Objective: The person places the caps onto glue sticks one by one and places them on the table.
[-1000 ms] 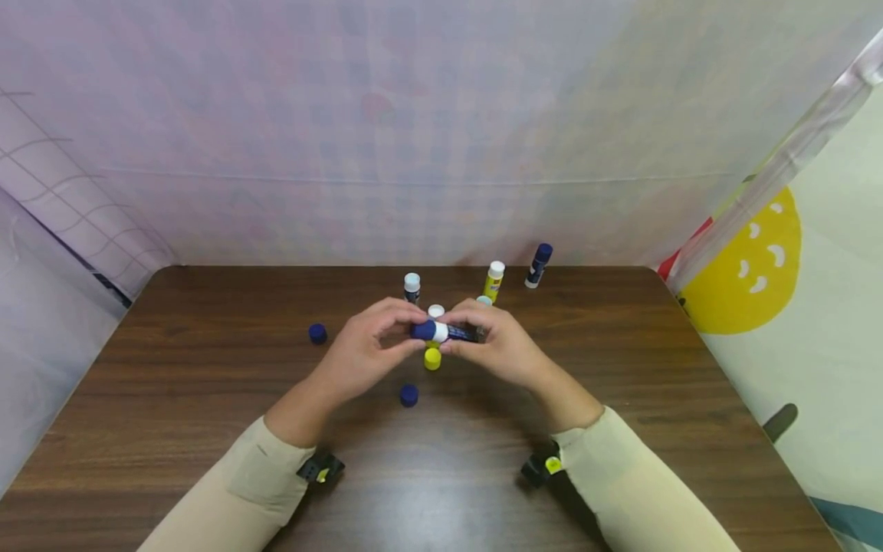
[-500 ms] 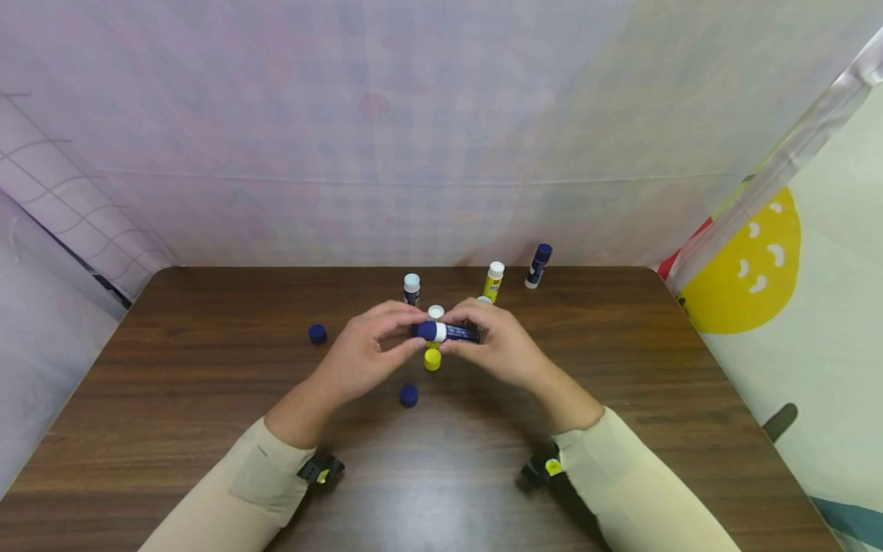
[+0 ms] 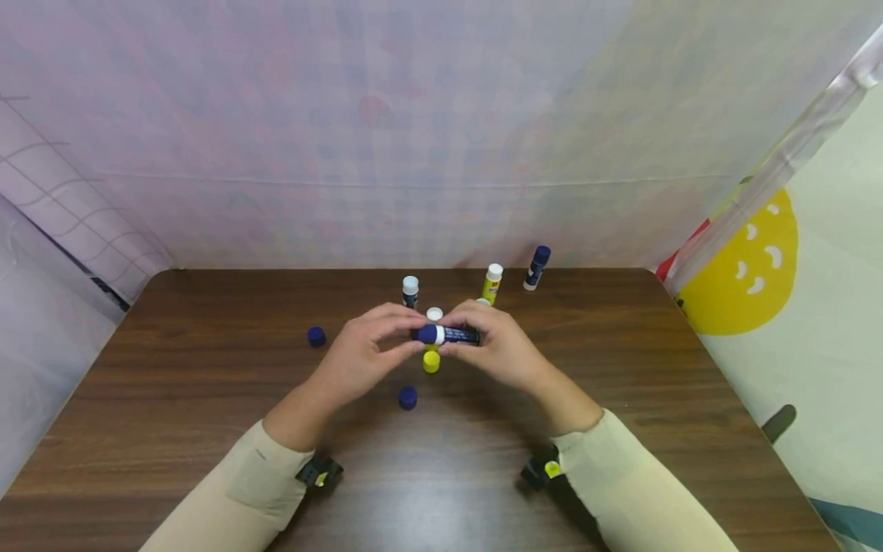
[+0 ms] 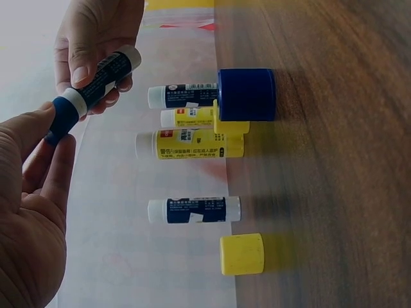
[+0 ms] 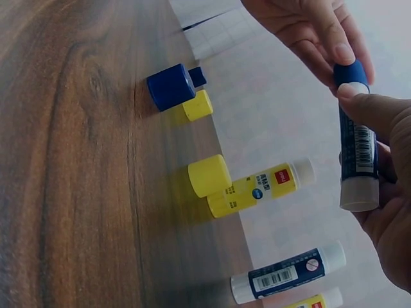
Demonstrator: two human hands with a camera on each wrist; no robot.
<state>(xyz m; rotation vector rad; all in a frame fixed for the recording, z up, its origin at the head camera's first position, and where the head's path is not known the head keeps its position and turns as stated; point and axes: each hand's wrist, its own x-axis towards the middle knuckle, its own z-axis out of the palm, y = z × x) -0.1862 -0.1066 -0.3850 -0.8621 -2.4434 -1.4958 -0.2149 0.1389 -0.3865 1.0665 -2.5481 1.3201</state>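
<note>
Both hands hold one dark blue glue stick (image 3: 461,336) above the table, lying nearly level across the head view. My left hand (image 3: 360,349) pinches its blue cap (image 3: 428,334) between thumb and fingers. Around the printed barrel are the thumb and fingers of my right hand (image 3: 507,343). A white collar (image 4: 75,101) shows between cap and barrel in the left wrist view. The barrel's whitish base (image 5: 359,194) sticks out below the right thumb in the right wrist view. Just beneath the hands stand a yellow cap (image 3: 431,362) and a white-topped stick (image 3: 434,313), partly hidden.
Loose blue caps lie at the left (image 3: 316,336) and nearer the front (image 3: 408,398). Uncapped glue sticks stand behind the hands: a dark one (image 3: 410,293) and a yellow one (image 3: 492,285). A blue-capped stick (image 3: 536,268) is at the table's back edge, by the curtain (image 3: 372,184).
The glue stick has rolled slightly between the fingers, so more white print faces the head camera. Both hands stay in nearly the same place.
</note>
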